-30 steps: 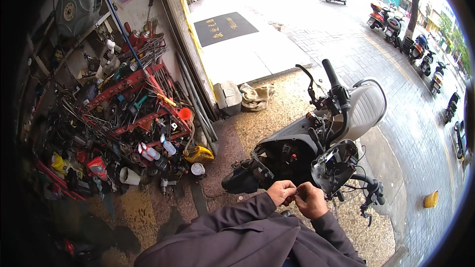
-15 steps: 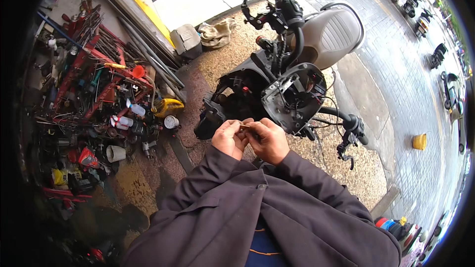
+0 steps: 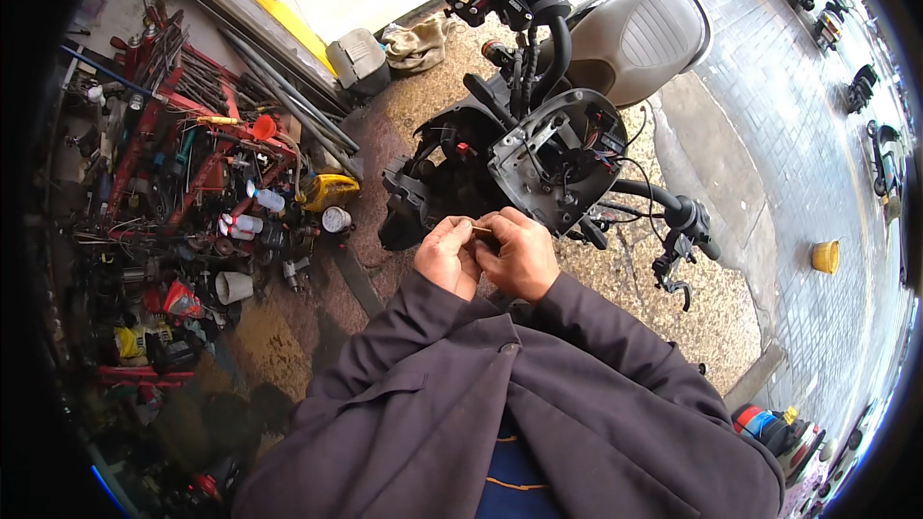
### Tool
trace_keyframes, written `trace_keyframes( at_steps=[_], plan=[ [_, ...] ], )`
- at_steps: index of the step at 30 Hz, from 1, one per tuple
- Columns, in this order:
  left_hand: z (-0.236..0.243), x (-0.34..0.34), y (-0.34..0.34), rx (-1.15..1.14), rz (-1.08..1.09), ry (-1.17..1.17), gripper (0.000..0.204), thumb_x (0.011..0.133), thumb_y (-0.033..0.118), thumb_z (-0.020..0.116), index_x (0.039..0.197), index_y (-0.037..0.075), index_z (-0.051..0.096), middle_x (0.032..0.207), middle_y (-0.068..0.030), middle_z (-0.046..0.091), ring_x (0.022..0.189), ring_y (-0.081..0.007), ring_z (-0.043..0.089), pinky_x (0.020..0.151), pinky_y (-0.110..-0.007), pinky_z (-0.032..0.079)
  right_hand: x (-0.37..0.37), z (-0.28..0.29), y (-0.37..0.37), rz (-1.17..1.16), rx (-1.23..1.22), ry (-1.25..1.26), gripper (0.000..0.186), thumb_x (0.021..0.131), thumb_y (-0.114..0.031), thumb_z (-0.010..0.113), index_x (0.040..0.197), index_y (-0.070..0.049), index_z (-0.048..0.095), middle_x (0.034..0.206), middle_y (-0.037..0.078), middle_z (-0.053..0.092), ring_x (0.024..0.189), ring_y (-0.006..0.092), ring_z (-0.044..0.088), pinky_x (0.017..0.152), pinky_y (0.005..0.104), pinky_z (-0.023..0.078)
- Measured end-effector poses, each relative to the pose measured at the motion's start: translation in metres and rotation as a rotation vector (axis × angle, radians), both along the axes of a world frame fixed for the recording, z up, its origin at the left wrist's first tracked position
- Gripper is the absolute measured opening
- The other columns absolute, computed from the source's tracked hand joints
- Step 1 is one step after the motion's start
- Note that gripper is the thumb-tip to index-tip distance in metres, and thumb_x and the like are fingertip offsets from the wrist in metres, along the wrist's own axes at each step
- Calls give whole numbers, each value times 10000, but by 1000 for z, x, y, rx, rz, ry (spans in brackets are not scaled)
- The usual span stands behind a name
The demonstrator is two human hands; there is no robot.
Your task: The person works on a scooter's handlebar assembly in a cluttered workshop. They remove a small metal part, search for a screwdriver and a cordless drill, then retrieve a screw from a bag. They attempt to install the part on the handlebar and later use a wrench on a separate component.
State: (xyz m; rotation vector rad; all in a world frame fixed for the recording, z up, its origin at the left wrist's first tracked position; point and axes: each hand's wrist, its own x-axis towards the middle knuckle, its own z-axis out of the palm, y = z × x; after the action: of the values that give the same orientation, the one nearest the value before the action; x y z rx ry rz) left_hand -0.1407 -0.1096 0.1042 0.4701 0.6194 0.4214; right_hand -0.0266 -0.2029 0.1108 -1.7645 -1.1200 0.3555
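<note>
My left hand [image 3: 447, 255] and my right hand [image 3: 517, 255] meet in front of my chest, both pinching a small, thin, copper-coloured piece [image 3: 480, 228] too small to name. Just beyond them is a partly dismantled black scooter body [image 3: 447, 173], its front panel [image 3: 553, 168] opened, with loose wires and connectors showing. Its handlebar carries grips and brake levers [image 3: 687, 221], and behind it is a grey padded seat [image 3: 644, 38].
A heap of tools and parts on a red rack [image 3: 154, 135] fills the left, beside metal pipes [image 3: 288, 101], a yellow jug [image 3: 327, 192] and white cans. A grey box [image 3: 356, 62] and rag [image 3: 413, 43] lie by the doorway. A yellow bucket [image 3: 825, 256] and parked scooters [image 3: 885, 159] line the right.
The view has tilted down from the street to my body. My joined hands sit higher in the picture, both still pinching around the small piece.
</note>
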Motion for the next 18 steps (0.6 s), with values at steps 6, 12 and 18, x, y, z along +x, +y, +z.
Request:
trace_keyframes(
  at_steps=[6,12,18],
  plan=[
    [4,5,-5,-6,24,-5,96,1037,78,512,1049,23,589,958,-78,640,891,-194,634,857,-347,533,5,7,-4,-1,53,-29,162,775,-110,736,934,-86,714,880,106,679,749,348,683,666,422,568],
    [15,6,-5,97,91,87,73,1034,97,538,1050,59,598,1026,-140,715,910,-225,700,831,-372,584,13,9,-18,-68,47,157,67,829,-4,714,870,5,661,742,109,705,656,162,694,632,305,552],
    [18,9,3,220,133,250,71,1009,118,573,986,59,605,916,-111,704,797,-221,709,733,-388,612,22,9,-33,-126,21,232,98,826,30,667,912,-11,641,742,99,670,633,152,636,619,293,522]
  ],
)
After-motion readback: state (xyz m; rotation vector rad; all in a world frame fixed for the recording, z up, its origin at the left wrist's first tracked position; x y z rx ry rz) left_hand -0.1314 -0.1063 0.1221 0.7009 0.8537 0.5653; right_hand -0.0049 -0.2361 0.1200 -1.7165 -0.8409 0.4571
